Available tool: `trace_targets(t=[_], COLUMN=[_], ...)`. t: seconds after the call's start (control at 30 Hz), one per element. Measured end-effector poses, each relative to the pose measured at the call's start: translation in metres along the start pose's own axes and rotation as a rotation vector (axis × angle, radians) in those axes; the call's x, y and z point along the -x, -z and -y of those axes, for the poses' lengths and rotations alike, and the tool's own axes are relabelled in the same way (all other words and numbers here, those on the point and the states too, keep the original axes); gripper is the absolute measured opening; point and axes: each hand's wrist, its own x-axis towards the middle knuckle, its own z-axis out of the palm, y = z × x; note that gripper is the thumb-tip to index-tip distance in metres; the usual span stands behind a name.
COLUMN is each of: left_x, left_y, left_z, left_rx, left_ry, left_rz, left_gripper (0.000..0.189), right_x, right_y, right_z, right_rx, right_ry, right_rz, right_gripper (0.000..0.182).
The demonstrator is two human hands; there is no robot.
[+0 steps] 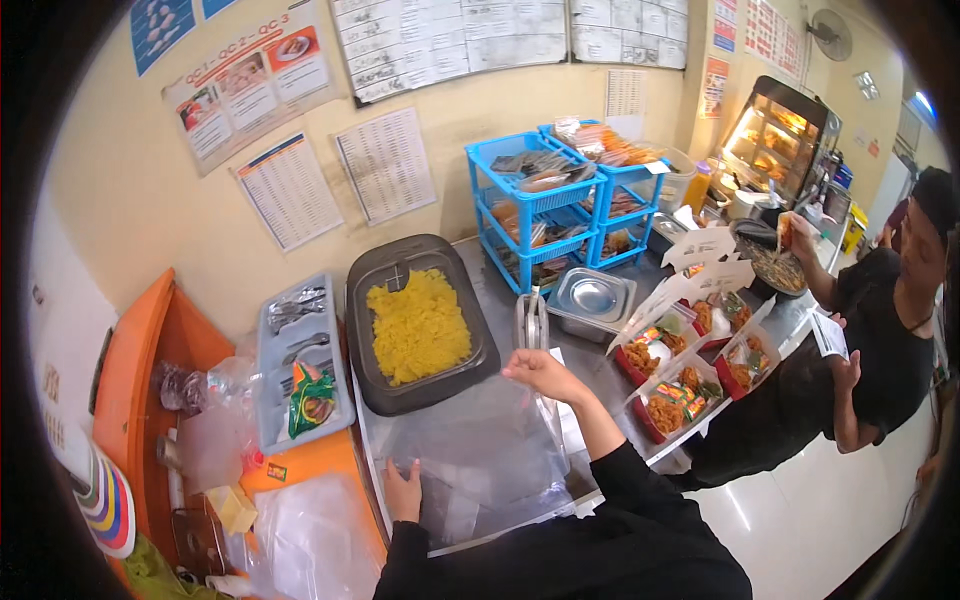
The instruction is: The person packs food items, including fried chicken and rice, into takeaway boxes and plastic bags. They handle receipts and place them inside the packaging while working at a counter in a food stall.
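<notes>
A clear plastic sheet (pixel 487 450) lies over the steel counter (pixel 484 262) before me. My left hand (pixel 403 491) touches its near left side, thumb and forefinger apart. Over the far right part of the sheet is my right hand (pixel 547 375), its fingers bent together; whether anything thin is pinched in them cannot be made out. Just beyond that hand stands a narrow steel holder (pixel 532 322) with a utensil handle in it. Yellow rice (pixel 420 326) fills part of a dark rectangular pan (pixel 480 360) to the left.
Open meal boxes (pixel 652 416) with fried chicken line the right counter edge, near a lidded steel pan (pixel 592 296). Blue tiered racks (pixel 536 199) stand behind. A grey cutlery tray (pixel 341 405) and plastic bags (pixel 319 532) lie left. A co-worker (pixel 892 300) stands at right.
</notes>
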Motion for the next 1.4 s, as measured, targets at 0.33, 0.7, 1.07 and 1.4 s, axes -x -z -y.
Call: trace_targets(t=[0.33,0.7,1.07,1.4], left_x=[-0.036,-0.013,-0.002,0.004], left_y=[-0.039,0.070,0.088,0.036], left_z=[0.031,0.066,0.048,-0.055], left_rx=[0.820,1.203,1.279,1.665], left_ry=[0.164,0.409,0.373,0.766], left_rz=[0.059,0.322,0.512,0.983], left_gripper=[0.038,0.033,0.031,0.024], right_x=[0.018,0.024,-0.003,0.028], right_y=[-0.096,-0.127,0.003,-0.143], right_z=[0.029,0.095,0.052,-0.053], right_rx=[-0.283,-1.016,1.030,0.639], right_ry=[0.250,0.238,0.490,0.376], right_rz=[0.546,0.476,-0.590,0.146], right_gripper=[0.010,0.017,0.019,0.033])
